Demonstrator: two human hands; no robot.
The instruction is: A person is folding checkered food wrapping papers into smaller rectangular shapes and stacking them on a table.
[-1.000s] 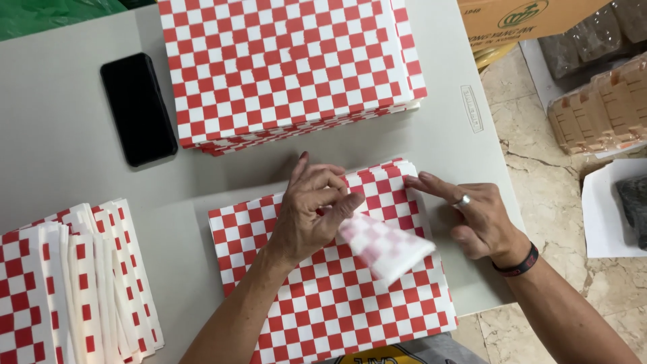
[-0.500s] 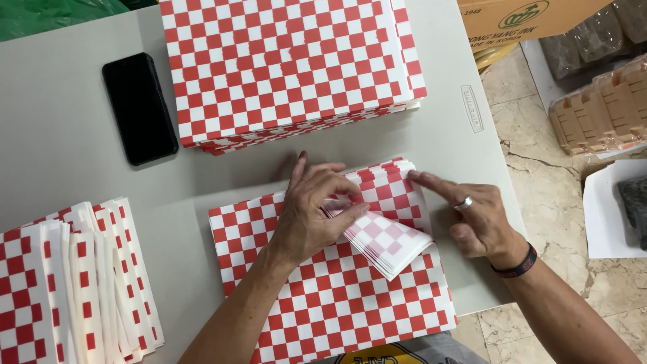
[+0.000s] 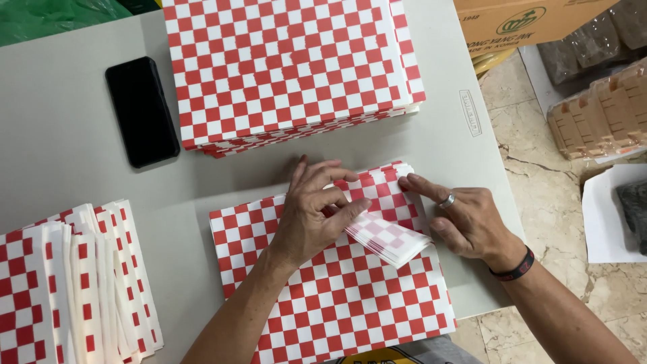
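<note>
On the red-and-white checkered paper sheet (image 3: 330, 296) at the bench's (image 3: 67, 175) near edge, the left hand (image 3: 311, 216) presses flat on the sheet's folded-over corner flap (image 3: 391, 239), fingers spread, grasping nothing. The right hand (image 3: 465, 219), ring on one finger, pins the fold with an extended fingertip, not clenched. A checkered paper stack (image 3: 290, 67) lies at the far edge, a black phone (image 3: 141, 111) to its left.

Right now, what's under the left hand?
The left hand presses a folded-over corner of red-and-white checkered paper sheets, lying on the flat checkered sheet stack. The palm covers the fold's inner end.
</note>
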